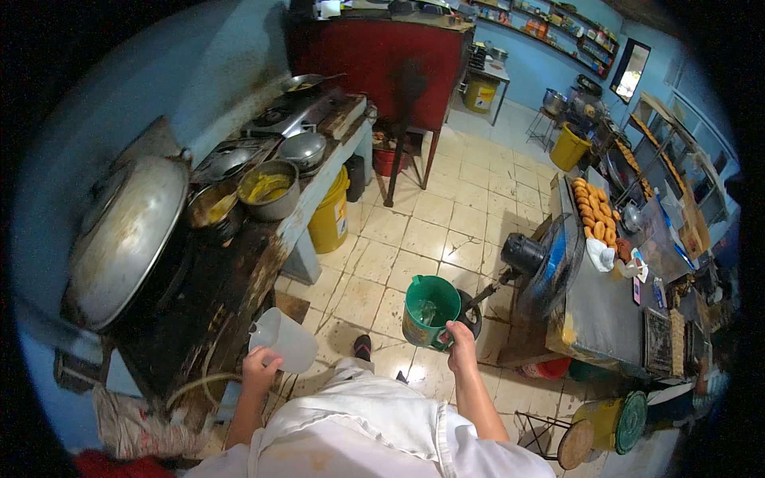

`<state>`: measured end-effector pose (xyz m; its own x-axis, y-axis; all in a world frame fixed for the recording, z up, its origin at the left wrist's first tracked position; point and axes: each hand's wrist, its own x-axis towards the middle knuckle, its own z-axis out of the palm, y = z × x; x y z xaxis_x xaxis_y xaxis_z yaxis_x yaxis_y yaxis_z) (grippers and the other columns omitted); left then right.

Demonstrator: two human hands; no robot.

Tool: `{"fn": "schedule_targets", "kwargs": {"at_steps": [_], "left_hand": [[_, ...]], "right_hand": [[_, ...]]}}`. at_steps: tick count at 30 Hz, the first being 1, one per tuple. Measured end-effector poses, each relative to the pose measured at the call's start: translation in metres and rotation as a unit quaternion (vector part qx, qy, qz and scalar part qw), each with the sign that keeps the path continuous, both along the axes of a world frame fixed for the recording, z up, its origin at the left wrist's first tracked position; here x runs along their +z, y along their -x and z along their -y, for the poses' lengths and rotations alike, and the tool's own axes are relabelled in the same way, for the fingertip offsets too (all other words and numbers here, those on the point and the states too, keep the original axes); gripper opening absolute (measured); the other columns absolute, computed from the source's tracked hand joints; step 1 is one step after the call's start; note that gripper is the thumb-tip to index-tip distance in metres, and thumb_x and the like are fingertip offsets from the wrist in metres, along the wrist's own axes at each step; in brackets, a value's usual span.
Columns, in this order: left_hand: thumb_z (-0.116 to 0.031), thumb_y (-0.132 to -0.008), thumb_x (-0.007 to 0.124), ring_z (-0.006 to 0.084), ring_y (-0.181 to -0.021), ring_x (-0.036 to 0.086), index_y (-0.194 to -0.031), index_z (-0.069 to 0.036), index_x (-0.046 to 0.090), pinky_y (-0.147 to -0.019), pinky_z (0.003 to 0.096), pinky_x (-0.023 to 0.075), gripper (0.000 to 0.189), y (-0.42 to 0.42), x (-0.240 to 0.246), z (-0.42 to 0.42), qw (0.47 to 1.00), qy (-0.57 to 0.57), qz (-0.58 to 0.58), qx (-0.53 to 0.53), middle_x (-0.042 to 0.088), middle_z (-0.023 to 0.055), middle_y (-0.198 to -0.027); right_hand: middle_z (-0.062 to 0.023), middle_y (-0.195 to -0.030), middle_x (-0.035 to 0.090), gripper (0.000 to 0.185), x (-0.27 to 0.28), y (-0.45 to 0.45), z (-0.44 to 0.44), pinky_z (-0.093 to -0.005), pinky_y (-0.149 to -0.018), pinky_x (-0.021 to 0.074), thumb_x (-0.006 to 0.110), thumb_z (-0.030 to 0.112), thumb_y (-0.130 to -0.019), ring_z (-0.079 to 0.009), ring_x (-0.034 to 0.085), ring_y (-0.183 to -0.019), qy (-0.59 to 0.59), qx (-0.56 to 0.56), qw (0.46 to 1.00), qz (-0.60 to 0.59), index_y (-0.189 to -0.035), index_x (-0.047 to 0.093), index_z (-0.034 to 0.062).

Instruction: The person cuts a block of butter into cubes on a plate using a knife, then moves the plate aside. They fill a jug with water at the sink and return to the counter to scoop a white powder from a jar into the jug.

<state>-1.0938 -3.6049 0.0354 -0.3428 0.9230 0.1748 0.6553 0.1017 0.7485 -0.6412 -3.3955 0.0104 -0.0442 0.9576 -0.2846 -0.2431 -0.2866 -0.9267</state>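
In my left hand (262, 365) is a translucent white plastic pitcher (293, 342), tilted onto its side, its mouth facing up and left. My right hand (460, 343) grips the handle of a green plastic pitcher (425, 330), whose mouth faces up towards me. Something clear and shiny, perhaps liquid, shows inside the green one; I cannot tell how much there is. Both pitchers are held apart in front of my white apron (370, 400), above the tiled floor (382, 263).
Along the left runs a worn cooking counter (239, 299) with a large metal wok (128, 239) and a pot of yellow food (269, 194). A black stand fan (532, 257) stands by the right table (597, 316), which bears several bread pieces (594, 209). A stool (575, 445) sits lower right.
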Motion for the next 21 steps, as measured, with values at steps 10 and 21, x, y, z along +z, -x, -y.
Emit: {"fn": "schedule_targets", "kwargs": {"at_steps": [10,21], "left_hand": [[-0.017,-0.082,0.08,0.0343,-0.09,0.065,-0.093,-0.001,0.072,-0.073,0.0403,0.0538,0.021,-0.009,0.033,-0.441,0.965,-0.011,-0.049,-0.257,0.066,0.0153,-0.095],[-0.021,-0.081,0.08,0.0362,-0.091,0.065,-0.092,-0.004,0.073,-0.08,0.0429,0.0513,0.021,-0.13,0.068,-0.835,0.908,-0.033,-0.004,-0.417,0.068,0.0151,-0.093]], "right_hand": [[-0.0014,-0.075,0.057,0.023,0.053,-0.003,-0.216,-0.0335,-0.07,0.0451,0.069,0.027,-0.095,-0.016,0.055,-0.07,0.079,-0.217,0.973,-0.028,-0.082,0.062,0.0106],[-0.002,-0.073,0.057,0.019,-0.006,-0.074,-0.517,-0.0311,-0.063,0.0465,0.068,0.022,-0.095,-0.0152,0.056,-0.066,0.038,-0.312,0.943,-0.105,-0.084,0.06,0.0095]]}}
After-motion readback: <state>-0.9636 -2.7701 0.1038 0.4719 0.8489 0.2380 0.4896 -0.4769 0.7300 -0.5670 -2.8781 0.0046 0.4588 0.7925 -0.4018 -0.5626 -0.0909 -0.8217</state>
